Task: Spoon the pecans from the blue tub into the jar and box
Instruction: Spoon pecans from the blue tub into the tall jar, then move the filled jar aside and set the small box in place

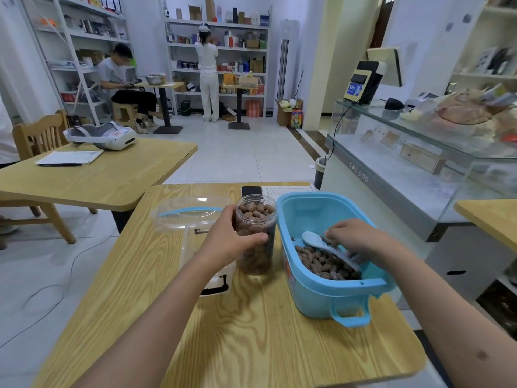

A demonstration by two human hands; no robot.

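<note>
A clear plastic jar [256, 219], filled with pecans almost to the rim, stands upright on the wooden table. My left hand [228, 236] grips the jar from its left side. Right of the jar sits the blue tub [321, 295] with pecans [321, 261] in its bottom. My right hand [355, 239] reaches into the tub, its fingers on the handle of a pale blue spoon [313, 238] lying over the pecans. A clear box [193, 259] sits left of the jar, partly hidden by my left arm.
The tub's clear lid with a blue band [187, 212] lies over the box's far end. A black phone [251, 190] and a white sheet [288, 189] lie at the table's far edge. A glass counter [405, 163] stands right, another table [92, 177] left.
</note>
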